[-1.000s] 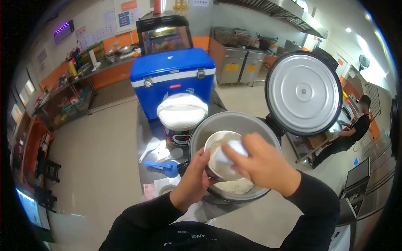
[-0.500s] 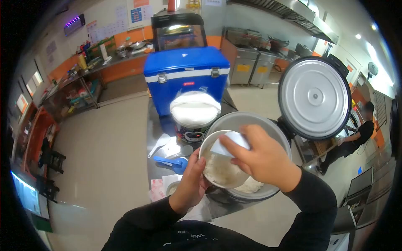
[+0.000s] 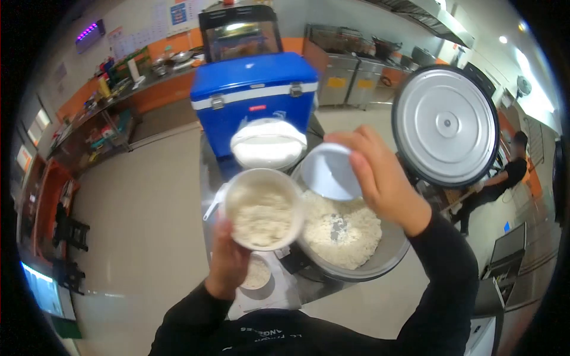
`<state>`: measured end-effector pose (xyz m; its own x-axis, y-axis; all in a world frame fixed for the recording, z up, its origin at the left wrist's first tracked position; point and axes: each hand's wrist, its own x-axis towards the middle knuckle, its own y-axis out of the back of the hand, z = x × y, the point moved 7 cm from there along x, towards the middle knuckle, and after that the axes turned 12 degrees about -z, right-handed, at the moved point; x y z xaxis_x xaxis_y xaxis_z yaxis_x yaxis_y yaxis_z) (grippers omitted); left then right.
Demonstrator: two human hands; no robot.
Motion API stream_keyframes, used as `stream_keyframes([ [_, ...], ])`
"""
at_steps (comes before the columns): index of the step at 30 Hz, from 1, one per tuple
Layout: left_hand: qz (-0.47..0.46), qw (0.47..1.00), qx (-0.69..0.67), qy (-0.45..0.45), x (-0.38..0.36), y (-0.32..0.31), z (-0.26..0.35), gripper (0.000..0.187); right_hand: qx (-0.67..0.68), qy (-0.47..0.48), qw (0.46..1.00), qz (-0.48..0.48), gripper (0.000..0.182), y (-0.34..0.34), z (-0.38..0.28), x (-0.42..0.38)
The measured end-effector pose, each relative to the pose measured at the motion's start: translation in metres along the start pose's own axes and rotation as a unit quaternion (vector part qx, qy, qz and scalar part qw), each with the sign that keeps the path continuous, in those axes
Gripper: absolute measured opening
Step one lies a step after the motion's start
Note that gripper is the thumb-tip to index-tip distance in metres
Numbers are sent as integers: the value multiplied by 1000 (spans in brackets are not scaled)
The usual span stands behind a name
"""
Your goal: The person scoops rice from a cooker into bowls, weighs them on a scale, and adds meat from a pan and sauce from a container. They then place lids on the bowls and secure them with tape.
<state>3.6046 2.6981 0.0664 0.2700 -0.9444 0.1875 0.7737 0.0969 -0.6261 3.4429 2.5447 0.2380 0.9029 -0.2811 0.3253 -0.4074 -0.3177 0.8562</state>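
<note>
My left hand (image 3: 230, 261) is closed on a white bowl (image 3: 295, 199) of cooked rice, gripping its left side and underside. The bowl is held up left of a big rice cooker (image 3: 380, 272), whose rice (image 3: 344, 234) lies in a mound. Above that rice, my right hand (image 3: 380, 178) pinches a small white bowl (image 3: 329, 172) by its right edge, tilted and apart from the other bowl. Below my left hand, another bowl with rice (image 3: 256, 274) rests on the table.
The cooker's round lid (image 3: 446, 124) stands open at the right. A smaller white-lidded cooker (image 3: 268, 145) and a blue cool box (image 3: 255, 89) stand behind the bowls. A white spatula (image 3: 214, 204) lies at the left. A person in black (image 3: 504, 178) stands far right.
My left hand has moved the rice bowl left, away from over the cooker. The small white bowl in my right hand has come out of it, and more of the cooker's rice shows.
</note>
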Motion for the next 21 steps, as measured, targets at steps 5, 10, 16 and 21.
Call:
stream_keyframes([
  [5,86,996,-14,-21,-22,44,27,65,16,-188,927,-325,38,-105,153,-30],
  [10,154,987,13,-35,-43,64,30,66,-249,-130,896,-345,33,-210,207,-76],
  [16,162,985,37,-39,-63,75,32,68,-104,-55,913,-391,27,-258,190,-90],
  [21,166,985,45,-29,-65,73,33,69,144,-122,878,-439,38,-243,204,-100],
])
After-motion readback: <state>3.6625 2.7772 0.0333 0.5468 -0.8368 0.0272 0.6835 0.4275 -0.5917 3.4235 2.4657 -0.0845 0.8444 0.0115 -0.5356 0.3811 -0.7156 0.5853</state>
